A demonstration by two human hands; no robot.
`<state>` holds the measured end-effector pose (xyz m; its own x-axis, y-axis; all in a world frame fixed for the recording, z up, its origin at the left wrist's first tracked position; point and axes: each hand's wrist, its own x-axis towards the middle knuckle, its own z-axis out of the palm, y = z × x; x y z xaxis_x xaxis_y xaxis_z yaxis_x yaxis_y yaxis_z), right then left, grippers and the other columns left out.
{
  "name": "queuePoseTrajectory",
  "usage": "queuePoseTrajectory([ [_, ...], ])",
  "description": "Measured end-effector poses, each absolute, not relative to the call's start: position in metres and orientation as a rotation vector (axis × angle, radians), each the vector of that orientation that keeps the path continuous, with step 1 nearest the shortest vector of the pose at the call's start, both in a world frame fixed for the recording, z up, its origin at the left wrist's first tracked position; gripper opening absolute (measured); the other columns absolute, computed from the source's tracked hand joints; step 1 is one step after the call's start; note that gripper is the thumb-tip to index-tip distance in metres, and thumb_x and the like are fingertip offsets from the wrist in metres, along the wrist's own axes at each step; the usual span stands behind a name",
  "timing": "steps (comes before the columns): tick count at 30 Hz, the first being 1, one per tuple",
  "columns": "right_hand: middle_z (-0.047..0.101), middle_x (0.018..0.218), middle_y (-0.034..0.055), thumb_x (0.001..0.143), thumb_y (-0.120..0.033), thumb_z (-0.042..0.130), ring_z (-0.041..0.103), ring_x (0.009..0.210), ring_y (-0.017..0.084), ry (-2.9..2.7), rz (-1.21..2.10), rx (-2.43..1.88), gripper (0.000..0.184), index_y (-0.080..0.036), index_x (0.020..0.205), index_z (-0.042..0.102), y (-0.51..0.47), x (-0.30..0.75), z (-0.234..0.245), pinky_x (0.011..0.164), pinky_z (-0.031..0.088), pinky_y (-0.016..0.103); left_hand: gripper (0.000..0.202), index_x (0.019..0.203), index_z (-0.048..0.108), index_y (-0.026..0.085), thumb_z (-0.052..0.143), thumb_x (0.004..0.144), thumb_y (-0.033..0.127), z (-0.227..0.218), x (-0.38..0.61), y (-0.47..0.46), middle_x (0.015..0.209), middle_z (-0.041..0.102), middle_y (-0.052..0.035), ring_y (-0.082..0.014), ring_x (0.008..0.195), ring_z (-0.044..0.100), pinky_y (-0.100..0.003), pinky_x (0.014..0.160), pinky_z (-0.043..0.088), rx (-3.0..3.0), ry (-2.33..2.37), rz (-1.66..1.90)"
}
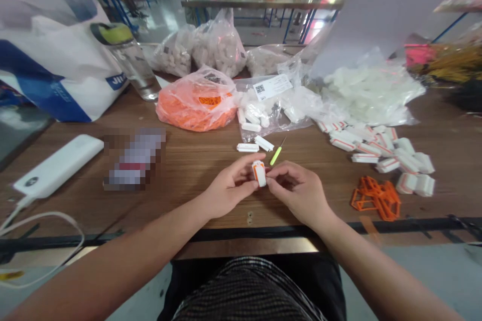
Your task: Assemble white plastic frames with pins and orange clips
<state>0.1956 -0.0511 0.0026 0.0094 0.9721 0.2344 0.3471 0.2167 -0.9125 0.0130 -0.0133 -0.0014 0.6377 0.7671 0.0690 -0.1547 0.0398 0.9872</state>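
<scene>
Between my two hands, above the table's front part, is a small white plastic case with an orange frame (259,173). My left hand (229,185) grips it between thumb and fingers. At its right edge, the fingertips of my right hand (299,190) are pinched together against the case; whether they hold something small of their own is hidden. Just beyond my hands lie two white plastic pieces (247,148) and a thin pick with a yellow-green handle (276,155). To the right sit several white cases with orange edging (367,148) and a heap of loose orange frames (376,198).
A pink bag of orange parts (198,105) and a clear bag of white parts (259,110) stand beyond my hands. A large clear bag (372,88) is at the right. Leftward are a water bottle (133,62), a white power bank with cable (58,165) and a blurred-out object (135,160).
</scene>
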Motion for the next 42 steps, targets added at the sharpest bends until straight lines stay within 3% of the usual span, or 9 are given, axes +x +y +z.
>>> queuePoseTrajectory([
  [13,0.069,0.073,0.0012,0.073,-0.024,0.069,0.062,0.066,0.014,-1.429,1.042,-1.214,0.004,-0.02,0.074,0.068,-0.045,0.199,0.003,0.064,0.051,0.03,0.054,0.125,0.052,0.026,0.068,0.076,0.008,-0.002,0.02,-0.015,0.106,0.069,-0.0041,-0.0173,0.097,0.061,-0.032,0.086,0.045,1.063,0.618,0.775],
  [21,0.061,0.059,-0.0032,0.068,-0.024,0.067,0.053,0.05,0.009,-1.303,1.084,-1.339,0.008,-0.02,0.075,0.065,-0.047,0.189,0.003,0.048,0.046,0.024,0.055,0.127,0.046,0.023,0.062,0.077,0.007,0.0,0.023,-0.019,0.095,0.067,-0.0014,-0.0175,0.094,0.062,-0.037,0.091,0.043,1.179,0.691,0.806],
  [27,0.06,0.053,-0.0027,0.069,-0.029,0.066,0.052,0.045,0.009,-1.291,1.181,-1.372,0.012,-0.018,0.073,0.068,-0.048,0.191,0.006,0.043,0.043,0.023,0.055,0.129,0.048,0.021,0.061,0.079,0.007,0.001,0.021,-0.022,0.104,0.066,-0.0043,-0.0183,0.095,0.063,-0.037,0.089,0.047,1.306,0.689,0.726],
  [35,0.064,0.05,-0.0016,0.071,-0.031,0.069,0.054,0.043,0.01,-1.382,1.076,-1.393,0.012,-0.019,0.069,0.072,-0.053,0.195,0.006,0.043,0.043,0.022,0.06,0.136,0.047,0.023,0.056,0.08,0.004,0.001,0.018,-0.028,0.126,0.058,-0.0092,-0.0226,0.109,0.059,-0.041,0.093,0.047,1.456,0.671,0.655],
  [42,0.064,0.051,0.0009,0.077,-0.046,0.064,0.056,0.04,0.008,-1.249,1.283,-1.339,0.035,-0.018,0.056,0.064,-0.045,0.198,0.013,0.038,0.045,0.019,0.066,0.135,0.048,0.029,0.06,0.075,0.004,0.002,0.018,-0.02,0.102,0.062,-0.0035,-0.0165,0.092,0.059,-0.032,0.077,0.053,1.117,0.583,0.569],
])
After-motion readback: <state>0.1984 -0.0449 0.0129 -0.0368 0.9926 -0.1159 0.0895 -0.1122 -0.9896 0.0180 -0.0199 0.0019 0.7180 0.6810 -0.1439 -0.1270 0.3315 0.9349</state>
